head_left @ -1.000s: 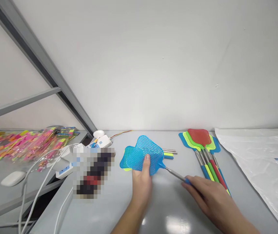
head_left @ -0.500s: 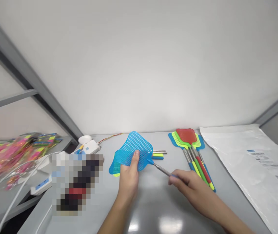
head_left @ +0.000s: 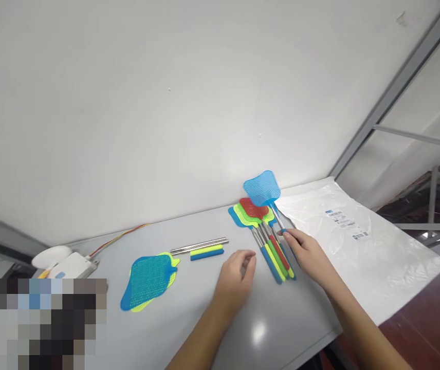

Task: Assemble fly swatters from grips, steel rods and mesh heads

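Observation:
My right hand [head_left: 305,253] is closed around the handle of a blue fly swatter [head_left: 263,188], whose mesh head is raised above a fanned pile. In that pile, a red fly swatter [head_left: 254,209] lies over green, yellow and blue ones, their coloured grips toward me. Just left of these grips, my left hand [head_left: 237,277] holds nothing; its fingers curl loosely, apart from the thumb. Farther left, a loose blue swatter head [head_left: 147,281] overlaps a yellow-green one. Metal rods [head_left: 200,245] lie beside a yellow grip [head_left: 206,252] and a blue grip [head_left: 207,255].
A white plastic sheet [head_left: 343,257] with a printed label covers the table's right side. At the left stand a white device [head_left: 74,267] and thin coloured wires [head_left: 117,239]. A blurred-out patch hides the lower left. The wall [head_left: 189,128] rises behind the table.
My left hand has let go of the blue mesh head and moved right. My right hand has carried the fly swatter over the pile. The view has turned right.

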Motion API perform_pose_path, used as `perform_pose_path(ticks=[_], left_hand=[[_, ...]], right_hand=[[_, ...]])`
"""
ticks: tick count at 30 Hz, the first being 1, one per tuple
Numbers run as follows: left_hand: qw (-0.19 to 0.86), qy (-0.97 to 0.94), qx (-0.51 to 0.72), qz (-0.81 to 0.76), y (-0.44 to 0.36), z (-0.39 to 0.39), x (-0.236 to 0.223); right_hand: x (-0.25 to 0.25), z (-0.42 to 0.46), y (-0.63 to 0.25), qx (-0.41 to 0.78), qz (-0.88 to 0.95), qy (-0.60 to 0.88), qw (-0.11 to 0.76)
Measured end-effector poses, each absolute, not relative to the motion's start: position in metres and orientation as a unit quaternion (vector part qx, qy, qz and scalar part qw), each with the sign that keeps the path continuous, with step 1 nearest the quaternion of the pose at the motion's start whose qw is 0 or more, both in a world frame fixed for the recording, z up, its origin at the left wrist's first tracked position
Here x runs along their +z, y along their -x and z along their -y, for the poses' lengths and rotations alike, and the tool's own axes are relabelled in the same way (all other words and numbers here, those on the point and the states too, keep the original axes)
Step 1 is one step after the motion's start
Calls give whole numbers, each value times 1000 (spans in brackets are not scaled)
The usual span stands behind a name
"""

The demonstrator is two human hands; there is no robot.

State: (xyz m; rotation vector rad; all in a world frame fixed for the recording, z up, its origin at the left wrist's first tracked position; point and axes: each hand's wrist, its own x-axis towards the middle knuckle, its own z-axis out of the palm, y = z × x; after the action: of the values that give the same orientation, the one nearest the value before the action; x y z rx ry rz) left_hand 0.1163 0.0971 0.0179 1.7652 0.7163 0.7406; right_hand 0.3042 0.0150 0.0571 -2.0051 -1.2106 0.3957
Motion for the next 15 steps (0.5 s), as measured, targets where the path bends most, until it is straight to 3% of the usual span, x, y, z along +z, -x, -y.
perform_pose_path(ticks=[5,15], left_hand=[[448,-810,264,-271,-114,-97,9],[453,-802,250,-297,-114,-105,10]], right_hand=[[38,-23,-323,163,459,811,326],[26,-25,-324,193,477,799,313]])
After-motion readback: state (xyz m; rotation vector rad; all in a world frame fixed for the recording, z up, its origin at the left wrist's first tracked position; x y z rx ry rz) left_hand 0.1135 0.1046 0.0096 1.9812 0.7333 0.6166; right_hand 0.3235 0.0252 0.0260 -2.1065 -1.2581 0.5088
